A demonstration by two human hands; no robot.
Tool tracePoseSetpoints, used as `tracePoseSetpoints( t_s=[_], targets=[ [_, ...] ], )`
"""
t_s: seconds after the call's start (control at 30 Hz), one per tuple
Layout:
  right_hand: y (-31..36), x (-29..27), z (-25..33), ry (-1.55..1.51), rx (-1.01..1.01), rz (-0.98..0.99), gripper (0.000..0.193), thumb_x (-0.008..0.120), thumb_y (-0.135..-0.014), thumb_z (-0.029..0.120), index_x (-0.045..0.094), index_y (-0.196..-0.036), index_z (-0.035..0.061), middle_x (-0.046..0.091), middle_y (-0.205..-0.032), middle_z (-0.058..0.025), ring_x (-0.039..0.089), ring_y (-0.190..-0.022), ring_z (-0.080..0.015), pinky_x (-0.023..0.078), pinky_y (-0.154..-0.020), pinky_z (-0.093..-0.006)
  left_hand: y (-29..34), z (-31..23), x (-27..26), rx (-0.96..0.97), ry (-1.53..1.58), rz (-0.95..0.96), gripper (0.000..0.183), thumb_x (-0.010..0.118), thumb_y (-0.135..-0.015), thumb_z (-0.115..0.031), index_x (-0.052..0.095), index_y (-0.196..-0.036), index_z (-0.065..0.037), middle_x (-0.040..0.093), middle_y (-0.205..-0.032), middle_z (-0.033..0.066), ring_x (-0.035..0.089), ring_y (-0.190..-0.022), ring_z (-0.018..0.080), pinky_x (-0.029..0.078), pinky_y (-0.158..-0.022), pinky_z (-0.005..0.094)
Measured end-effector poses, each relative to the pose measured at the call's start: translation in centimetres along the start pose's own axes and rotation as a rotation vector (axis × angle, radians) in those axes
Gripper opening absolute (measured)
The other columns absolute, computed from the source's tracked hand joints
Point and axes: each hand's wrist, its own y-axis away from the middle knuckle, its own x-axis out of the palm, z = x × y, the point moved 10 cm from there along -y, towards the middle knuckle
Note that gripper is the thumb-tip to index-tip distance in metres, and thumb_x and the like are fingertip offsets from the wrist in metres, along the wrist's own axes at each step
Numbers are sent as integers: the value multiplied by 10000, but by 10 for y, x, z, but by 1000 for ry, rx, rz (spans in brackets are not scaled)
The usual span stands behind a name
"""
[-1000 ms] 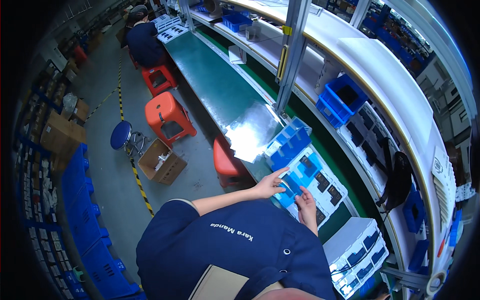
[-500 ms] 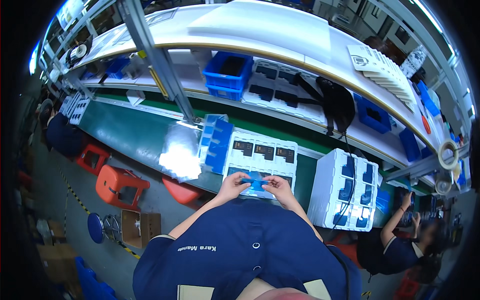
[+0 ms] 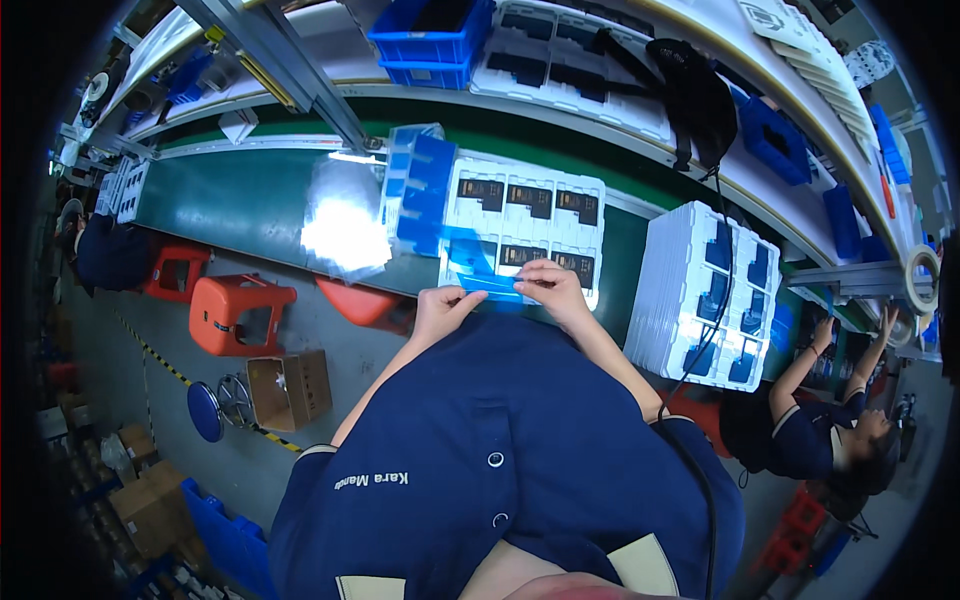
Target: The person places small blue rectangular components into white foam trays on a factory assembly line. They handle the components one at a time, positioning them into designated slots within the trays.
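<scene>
My left hand [image 3: 445, 309] pinches the near left edge of a translucent blue plastic film [image 3: 470, 262]. At the film's right end, the thumb and fingers of my right hand [image 3: 553, 290] are closed on it. The film is held over the near left part of a white moulded tray [image 3: 595, 222] and partly hides the pocket below. Flat black notched pieces [image 3: 577, 205], looking like battery packs, lie in the tray's pockets. Left of the tray are overlapping blue film sheets [image 3: 430, 190], and beyond them a shiny clear plastic sheet [image 3: 345, 215].
A tall stack of white trays [image 3: 655, 290] stands right, with a black cable [image 3: 722, 300] across it. Blue bins [image 3: 430, 45] and a black bag [image 3: 695, 90] rest on the shelf behind. Red stools [image 3: 235, 312] stand at left. A co-worker [image 3: 815, 430] sits at the far right.
The blue film, earlier bunched small between my fingers, now spreads out to the far left. My hands are a little further apart. The view has shifted, and the co-worker's arm has reached further out.
</scene>
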Motion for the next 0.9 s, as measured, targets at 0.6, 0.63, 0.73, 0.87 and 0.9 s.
tracePoseSetpoints(
  t_s=[0.6, 0.63, 0.73, 0.87, 0.9],
  targets=[
    [-34, -91, -118, 123, 106, -445, 303, 710, -733, 5, 636, -1026, -16, 624, -807, -32, 578, -705, -69, 475, -660, -192, 45, 10, -87, -92, -75, -364, 324, 525, -934, -205, 682, -816, 52, 661, -678, 115, 574, -606, 102, 449, -584, 249],
    [-33, -92, -120, 114, 102, -466, 304, 711, -733, 5, 636, -1027, -15, 624, -803, -29, 578, -703, -68, 475, -659, -192, 45, 17, -89, -125, -42, -367, 329, 523, -936, -210, 684, -820, 52, 663, -681, 111, 569, -608, 98, 447, -583, 247],
    [-29, -92, -123, 93, 82, -525, 298, 713, -732, 7, 639, -1019, -14, 628, -793, -25, 580, -699, -69, 476, -656, -192, 42, 26, -93, -176, 25, -365, 342, 516, -941, -224, 688, -831, 51, 667, -688, 100, 560, -617, 92, 445, -586, 244],
    [-28, -92, -120, 154, 71, -560, 269, 706, -738, -5, 633, -995, -32, 631, -792, -28, 581, -710, -69, 471, -663, -186, 29, 16, -92, -141, 11, -309, 354, 510, -944, -235, 687, -840, 54, 665, -693, 98, 567, -641, 100, 451, -609, 250],
    [-27, -92, -120, 186, 78, -565, 262, 702, -742, -13, 627, -992, -40, 629, -794, -27, 581, -717, -68, 467, -667, -182, 27, 15, -90, -139, 2, -286, 356, 510, -944, -237, 687, -842, 55, 665, -696, 100, 570, -649, 102, 453, -617, 251]
  ],
)
